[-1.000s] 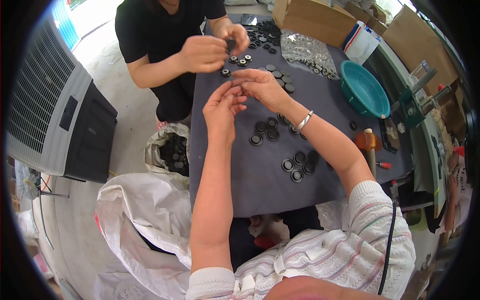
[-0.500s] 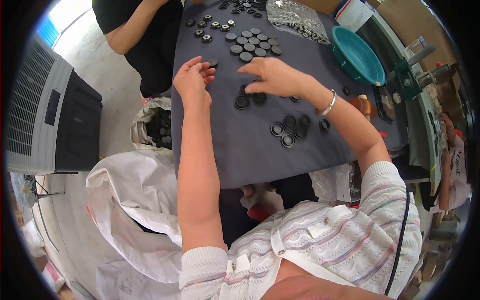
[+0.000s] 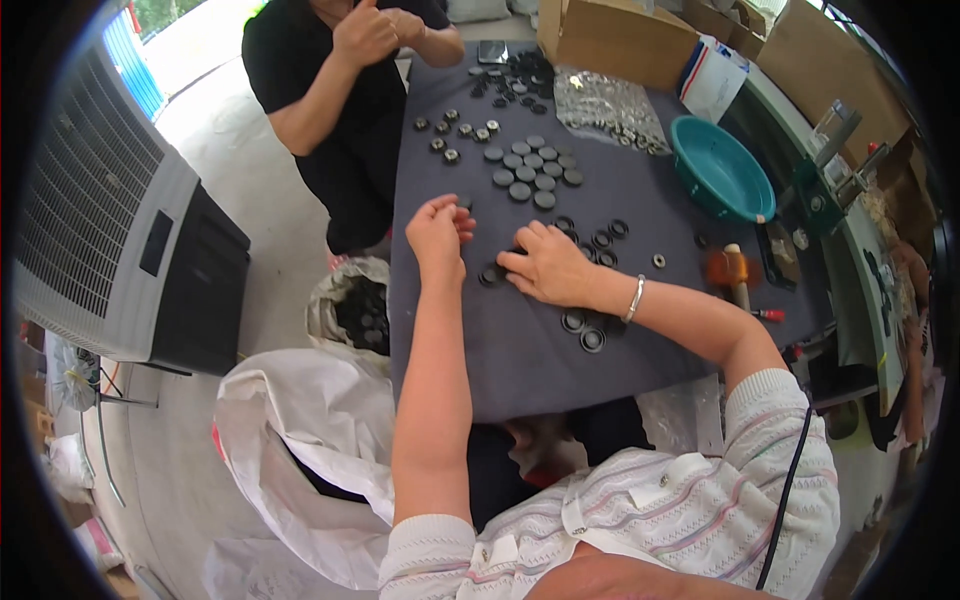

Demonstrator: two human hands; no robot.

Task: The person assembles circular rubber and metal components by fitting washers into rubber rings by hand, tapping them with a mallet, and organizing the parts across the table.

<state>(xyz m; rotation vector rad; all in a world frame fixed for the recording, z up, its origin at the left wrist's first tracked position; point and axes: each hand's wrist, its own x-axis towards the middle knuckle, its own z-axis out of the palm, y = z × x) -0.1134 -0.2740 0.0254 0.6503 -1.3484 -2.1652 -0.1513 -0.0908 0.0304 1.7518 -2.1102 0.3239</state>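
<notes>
My left hand (image 3: 438,238) hovers near the table's left edge with its fingers curled in; whatever they hold, if anything, is hidden. Just beyond its fingertips lies a single dark round cap (image 3: 464,202). Fingers pointing down, my right hand (image 3: 552,266) grips a black ring-shaped cap (image 3: 513,254), mostly covered by the hand. Beside its fingertips sits another black ring-shaped cap (image 3: 489,276). More of these caps (image 3: 603,240) lie behind the right hand, and others (image 3: 592,340) lie nearer me, below the wrist. Grey-topped round discs (image 3: 544,200) form a cluster farther away.
Small metallic-centred parts (image 3: 452,156) lie far left, near a co-worker (image 3: 365,40) with raised hands. A clear bag of parts (image 3: 605,105), teal basin (image 3: 722,168) and cardboard box (image 3: 625,45) stand at the back. A hand press (image 3: 825,180) is far right. White sacks (image 3: 300,420) crowd the left.
The view has shifted, so the table sits lower and the co-worker shows more. My right hand has come down onto the ring-shaped caps and its fingers have closed. My left hand keeps its curled pose.
</notes>
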